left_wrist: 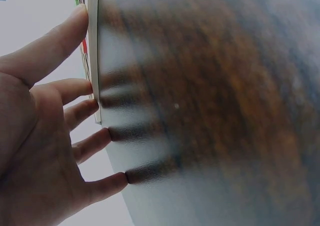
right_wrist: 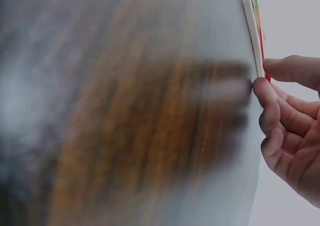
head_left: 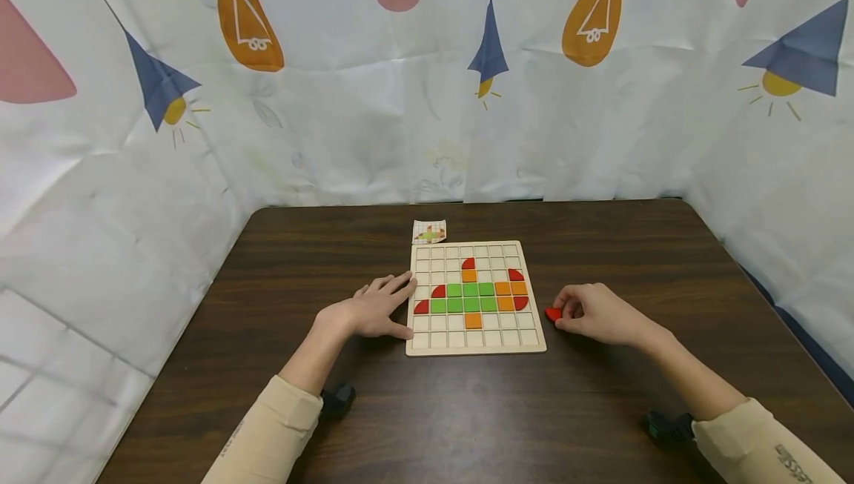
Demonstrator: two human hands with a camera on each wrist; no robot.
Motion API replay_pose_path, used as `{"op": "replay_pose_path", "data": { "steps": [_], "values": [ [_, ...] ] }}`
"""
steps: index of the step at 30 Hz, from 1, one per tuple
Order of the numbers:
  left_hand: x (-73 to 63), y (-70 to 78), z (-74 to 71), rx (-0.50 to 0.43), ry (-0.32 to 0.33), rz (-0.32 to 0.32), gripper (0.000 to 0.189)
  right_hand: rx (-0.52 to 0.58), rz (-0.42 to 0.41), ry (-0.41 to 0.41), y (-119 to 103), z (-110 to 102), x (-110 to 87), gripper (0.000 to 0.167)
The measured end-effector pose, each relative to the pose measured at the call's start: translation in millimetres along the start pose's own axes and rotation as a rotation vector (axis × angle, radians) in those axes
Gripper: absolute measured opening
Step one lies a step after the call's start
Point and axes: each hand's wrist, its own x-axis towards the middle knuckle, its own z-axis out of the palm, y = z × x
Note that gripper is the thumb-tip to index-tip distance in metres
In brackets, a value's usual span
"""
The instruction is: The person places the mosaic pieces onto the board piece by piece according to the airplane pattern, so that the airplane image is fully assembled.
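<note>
A pale wooden grid board [head_left: 437, 340] lies flat on the dark table, its middle covered with green squares [head_left: 462, 297], orange squares [head_left: 473, 320] and red quarter-round tiles [head_left: 521, 303]. My left hand [head_left: 372, 310] rests with fingers spread along the board's left edge. In the left wrist view, its thumb and some fingertips [left_wrist: 91, 106] touch the board's side. To the right of the board, my right hand [head_left: 600, 312] pinches a red tile [head_left: 552, 314] between thumb and fingers, just beyond the board's right edge. Part of that tile is hidden by the fingers.
A small picture card [head_left: 429, 233] with a coloured pattern on a grid lies at the board's upper left corner. The brown wooden table [head_left: 467, 410] has its far edge against a white printed curtain [head_left: 373, 128].
</note>
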Motion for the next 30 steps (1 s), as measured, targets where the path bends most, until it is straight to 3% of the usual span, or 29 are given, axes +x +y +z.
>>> {"op": "replay_pose_path", "data": {
  "steps": [19, 30],
  "values": [
    [-0.1, 1.4, -0.2, -0.012, -0.001, 0.0, 0.094, 0.005, -0.055, 0.038, -11, 8, 9.1, 0.016],
    [1.6, 0.1, 0.7, -0.011, -0.001, -0.001, 0.094, 0.021, -0.155, 0.036, -26, 18, 20.2, 0.019]
  ]
}}
